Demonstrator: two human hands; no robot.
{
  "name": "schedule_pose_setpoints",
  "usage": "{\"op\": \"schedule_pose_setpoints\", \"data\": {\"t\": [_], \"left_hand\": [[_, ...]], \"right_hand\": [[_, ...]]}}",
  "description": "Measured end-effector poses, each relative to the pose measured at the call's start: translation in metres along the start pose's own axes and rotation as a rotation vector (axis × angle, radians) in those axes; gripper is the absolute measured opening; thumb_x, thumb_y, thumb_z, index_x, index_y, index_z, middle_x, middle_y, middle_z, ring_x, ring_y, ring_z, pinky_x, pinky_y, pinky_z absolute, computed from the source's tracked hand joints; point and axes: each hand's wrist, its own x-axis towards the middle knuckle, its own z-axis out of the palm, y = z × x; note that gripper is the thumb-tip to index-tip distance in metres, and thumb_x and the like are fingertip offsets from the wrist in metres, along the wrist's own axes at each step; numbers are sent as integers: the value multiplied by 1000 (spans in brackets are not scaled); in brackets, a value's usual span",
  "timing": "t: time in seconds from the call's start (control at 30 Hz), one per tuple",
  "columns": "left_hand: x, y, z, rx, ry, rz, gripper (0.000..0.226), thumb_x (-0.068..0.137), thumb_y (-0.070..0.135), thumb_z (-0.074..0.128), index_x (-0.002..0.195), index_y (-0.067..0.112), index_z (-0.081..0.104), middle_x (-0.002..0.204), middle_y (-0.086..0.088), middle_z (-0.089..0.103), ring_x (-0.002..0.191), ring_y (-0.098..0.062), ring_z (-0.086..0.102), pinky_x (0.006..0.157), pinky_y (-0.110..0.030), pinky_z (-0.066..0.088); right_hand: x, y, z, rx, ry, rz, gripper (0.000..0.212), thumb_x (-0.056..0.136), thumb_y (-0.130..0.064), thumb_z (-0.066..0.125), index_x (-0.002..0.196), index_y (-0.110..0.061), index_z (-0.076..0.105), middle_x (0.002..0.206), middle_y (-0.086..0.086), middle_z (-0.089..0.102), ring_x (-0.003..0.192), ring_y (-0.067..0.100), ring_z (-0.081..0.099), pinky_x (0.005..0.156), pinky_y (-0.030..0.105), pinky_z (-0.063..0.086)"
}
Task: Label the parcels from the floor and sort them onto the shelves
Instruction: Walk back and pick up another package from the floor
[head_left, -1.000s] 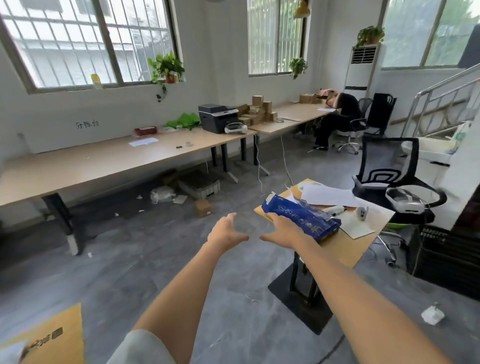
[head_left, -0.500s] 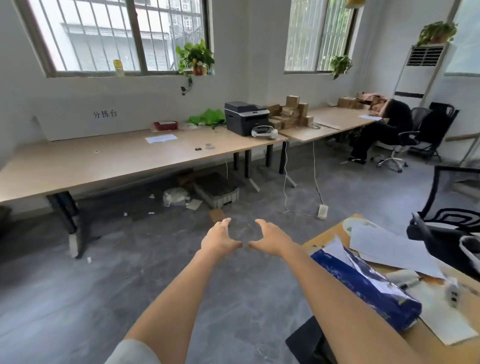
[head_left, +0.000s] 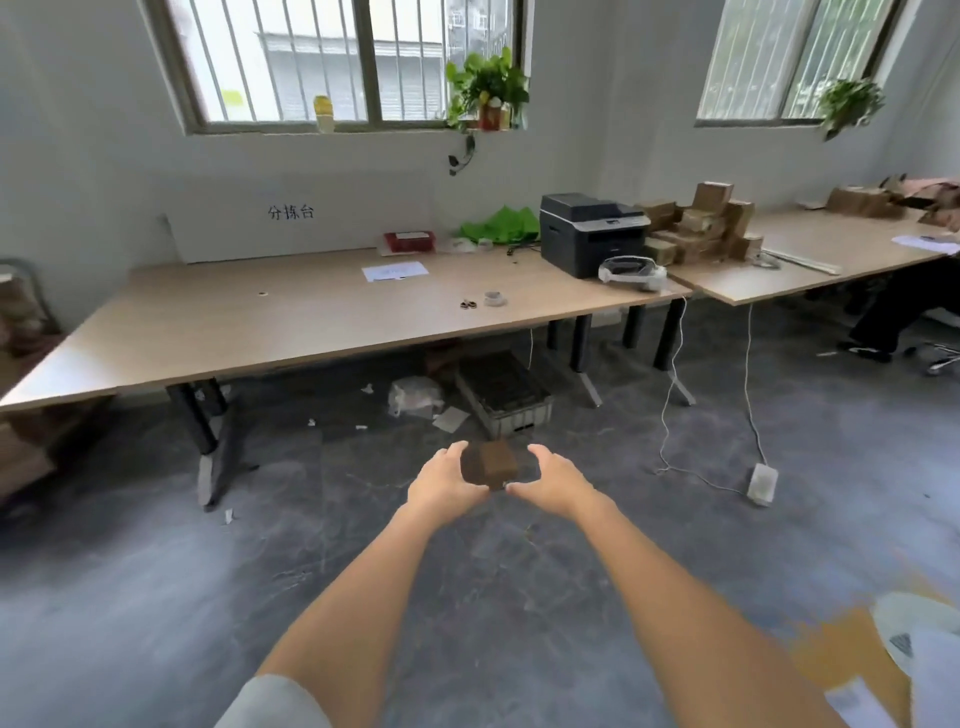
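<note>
Head view: your left hand (head_left: 441, 486) and right hand (head_left: 556, 480) reach out ahead of you, arms straight, over the grey floor (head_left: 260, 597). Between them sits a small brown parcel (head_left: 493, 464), seen on the floor line just in front of the long surface (head_left: 311, 317). Both hands are curved and part open, thumbs low and fingers above, cupped toward the parcel from either side. The left fingers overlap its left edge; the right hand looks just beside its right edge. The frame is soft there, so you cannot tell whether either grip has truly closed on it, or whether the parcel rests on the floor or is lifted.

Under the surface lie a grey crate (head_left: 506, 397) and a crumpled bag (head_left: 415, 397). On top stand a printer (head_left: 589, 231), a paper sheet (head_left: 395, 270) and, further right, a stack of brown boxes (head_left: 701, 223). A white cable (head_left: 670, 410) trails down to a power strip (head_left: 762, 483) on the floor.
</note>
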Motion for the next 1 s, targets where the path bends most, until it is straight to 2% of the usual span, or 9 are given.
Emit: {"op": "schedule_pose_setpoints", "data": {"t": [0.27, 0.57, 0.73, 0.9, 1.0], "left_hand": [[159, 5, -14, 47, -17, -86, 81, 80, 40, 65, 149, 25, 26, 149, -2, 38, 133, -24, 44, 102, -39, 43], [350, -17, -19, -35, -114, -140, 84, 82, 38, 64, 152, 23, 21, 156, -6, 28, 141, -26, 33, 107, -39, 38], [444, -21, -24, -82, -138, -162, 84, 80, 37, 66, 151, 22, 23, 156, -7, 29, 141, -28, 35, 110, -42, 36], [528, -19, -13, -32, -201, -178, 83, 81, 36, 65, 151, 23, 23, 156, -6, 30, 134, -27, 44, 102, -38, 44], [587, -22, 5, -27, -227, -206, 82, 83, 36, 65, 151, 22, 22, 157, -6, 28, 140, -27, 37, 106, -39, 40]], "right_hand": [[168, -13, -41, -121, -70, -49, 84, 82, -45, 61, 151, -23, 18, 152, 6, 34, 135, 29, 41, 105, 44, 41], [347, -15, -60, -131, -122, 56, 83, 83, -45, 60, 151, -22, 17, 154, 7, 29, 138, 30, 37, 108, 45, 37], [431, -17, -73, -116, -138, 102, 82, 82, -45, 60, 150, -23, 19, 155, 8, 28, 137, 30, 38, 108, 45, 39], [522, -10, -84, -117, -178, 140, 82, 83, -44, 59, 151, -23, 18, 156, 8, 27, 138, 30, 38, 109, 46, 38], [586, 1, -86, -131, -216, 143, 81, 84, -45, 59, 151, -24, 17, 157, 8, 26, 138, 31, 38, 109, 46, 38]]}}
